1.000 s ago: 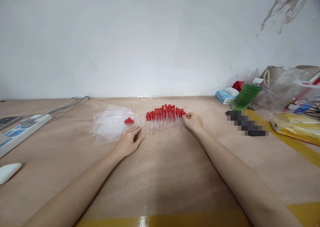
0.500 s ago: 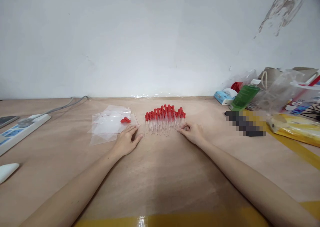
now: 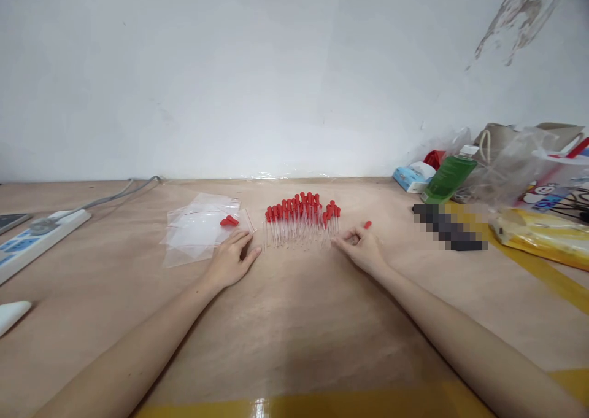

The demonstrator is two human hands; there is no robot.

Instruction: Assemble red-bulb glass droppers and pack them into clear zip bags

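Note:
A bunch of droppers (image 3: 301, 212) with red bulbs and thin clear tubes lies in the middle of the table, bulbs toward the wall. At its right end my right hand (image 3: 361, 247) is closed in a pinch. A single dropper's red bulb (image 3: 368, 224) sticks out above that hand, its tube mostly hidden by the fingers. My left hand (image 3: 234, 259) rests palm down, thumb apart from the fingers, at the edge of some clear zip bags (image 3: 196, 228). Red bulbs (image 3: 229, 221) show on the bags just beyond its fingertips.
On the left are a power strip (image 3: 43, 240) with a grey cable and a white object (image 3: 13, 315). To the right stand a tissue pack (image 3: 409, 178), a green bottle (image 3: 451, 175) and a yellow package (image 3: 543, 234). A pale wall rises behind the table.
My right hand has shifted slightly right, and a red bulb now shows above it. A gap has opened among the bulbs at the bunch's right end. My left hand stays nearly still.

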